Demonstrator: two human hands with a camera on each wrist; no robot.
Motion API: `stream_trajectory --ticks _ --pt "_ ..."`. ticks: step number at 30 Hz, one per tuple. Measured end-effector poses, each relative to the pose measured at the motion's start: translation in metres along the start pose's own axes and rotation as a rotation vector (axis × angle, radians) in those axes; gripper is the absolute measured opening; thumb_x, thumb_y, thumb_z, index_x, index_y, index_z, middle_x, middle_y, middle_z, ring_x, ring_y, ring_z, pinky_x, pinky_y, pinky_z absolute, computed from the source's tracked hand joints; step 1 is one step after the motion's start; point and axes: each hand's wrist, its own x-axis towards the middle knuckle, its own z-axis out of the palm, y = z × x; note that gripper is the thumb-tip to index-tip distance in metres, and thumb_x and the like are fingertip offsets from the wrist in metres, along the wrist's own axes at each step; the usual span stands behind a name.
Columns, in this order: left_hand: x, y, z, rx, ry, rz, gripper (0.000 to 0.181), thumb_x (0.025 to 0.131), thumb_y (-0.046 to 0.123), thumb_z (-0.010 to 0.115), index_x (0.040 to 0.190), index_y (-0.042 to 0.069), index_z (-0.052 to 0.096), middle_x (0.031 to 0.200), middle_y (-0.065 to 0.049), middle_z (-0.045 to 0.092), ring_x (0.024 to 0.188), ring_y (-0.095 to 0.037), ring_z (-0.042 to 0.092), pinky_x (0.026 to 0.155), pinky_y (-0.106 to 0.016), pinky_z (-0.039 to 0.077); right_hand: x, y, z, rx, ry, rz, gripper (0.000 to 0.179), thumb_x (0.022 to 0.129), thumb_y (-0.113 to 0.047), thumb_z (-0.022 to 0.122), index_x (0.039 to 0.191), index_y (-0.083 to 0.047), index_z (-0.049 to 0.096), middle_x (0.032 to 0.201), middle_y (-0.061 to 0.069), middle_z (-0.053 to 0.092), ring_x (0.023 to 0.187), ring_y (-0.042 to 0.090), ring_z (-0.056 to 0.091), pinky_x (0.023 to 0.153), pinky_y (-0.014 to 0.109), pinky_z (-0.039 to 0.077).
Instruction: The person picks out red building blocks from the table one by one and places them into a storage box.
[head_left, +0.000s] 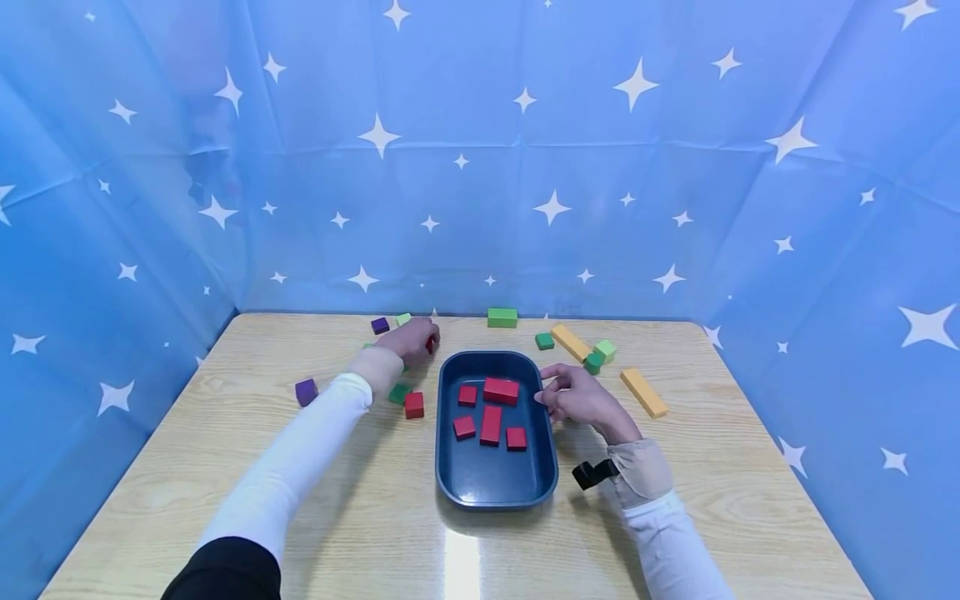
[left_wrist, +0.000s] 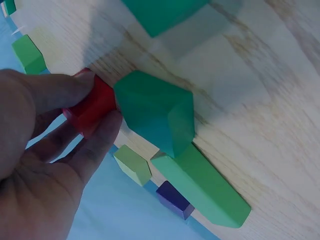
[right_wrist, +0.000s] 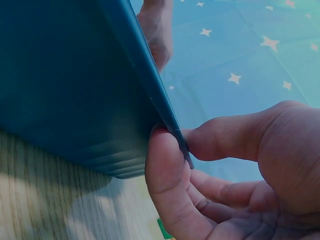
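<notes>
My left hand [head_left: 408, 342] is beyond the tray's far left corner. It pinches a small red block [left_wrist: 95, 105] between thumb and fingers. Close beside that block in the left wrist view is a dark green block [left_wrist: 152, 112], with a long light green block [left_wrist: 205, 187] next to it. My right hand [head_left: 581, 398] grips the right rim of the dark blue tray [head_left: 495, 479], thumb on one side and fingers on the other, as the right wrist view shows. Several red blocks lie in the tray, among them an upright-lying long one [head_left: 491, 425].
Left of the tray sit a red cube [head_left: 414, 406], a green block [head_left: 399, 393] and a purple block [head_left: 306, 392]. A green block [head_left: 502, 317] lies at the table's back edge. To the right are two yellow-orange bars [head_left: 643, 392] and several green blocks [head_left: 604, 351].
</notes>
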Motion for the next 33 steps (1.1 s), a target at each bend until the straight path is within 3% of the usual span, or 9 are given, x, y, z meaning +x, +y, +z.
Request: stream_trajectory --ticks 3,7,13,24,33 --pt "0.0 0.001 -0.002 -0.007 0.003 0.006 0.019 0.09 -0.006 0.061 0.105 0.002 0.071 0.098 -0.013 0.068 0.086 -0.023 0.057 0.078 -0.032 0.053 0.0 0.001 0.0 -0.002 0.002 0.0 0.044 0.097 -0.004 0.059 0.138 0.007 0.048 0.094 0.013 0.065 0.067 0.019 0.066 0.074 0.048 0.063" --pt "-0.003 0.0 -0.005 -0.021 -0.005 -0.018 0.019 0.09 -0.005 0.062 0.104 0.003 0.072 0.098 -0.012 0.068 0.084 -0.022 0.057 0.073 -0.029 0.051 0.001 0.001 0.0 -0.002 0.001 0.001 0.044 0.097 -0.004 0.06 0.139 0.007 0.048 0.094 0.013 0.065 0.067 0.018 0.065 0.075 0.048 0.063" --pt "-0.01 -0.002 -0.011 -0.033 0.012 -0.043 0.024 0.093 -0.002 0.063 0.115 0.002 0.071 0.11 -0.013 0.068 0.092 -0.023 0.059 0.084 -0.033 0.055 -0.001 -0.001 0.001 0.009 -0.003 0.003 0.046 0.097 -0.004 0.06 0.14 0.007 0.047 0.095 0.014 0.064 0.067 0.017 0.064 0.074 0.047 0.063" --pt "-0.024 0.013 -0.039 -0.034 0.069 0.084 0.026 0.094 -0.003 0.062 0.119 -0.003 0.068 0.106 -0.013 0.071 0.099 -0.026 0.066 0.093 -0.039 0.057 -0.001 0.001 0.0 0.018 -0.009 0.006 0.045 0.097 -0.004 0.06 0.14 0.007 0.047 0.095 0.013 0.063 0.068 0.018 0.065 0.073 0.045 0.063" --pt "-0.038 0.049 -0.058 0.027 0.134 0.205 0.023 0.096 0.001 0.065 0.118 0.001 0.069 0.114 -0.014 0.067 0.103 -0.028 0.066 0.093 -0.039 0.058 0.001 -0.002 0.0 0.005 -0.01 0.014 0.046 0.098 -0.003 0.058 0.141 0.007 0.046 0.097 0.014 0.064 0.068 0.019 0.064 0.073 0.045 0.062"
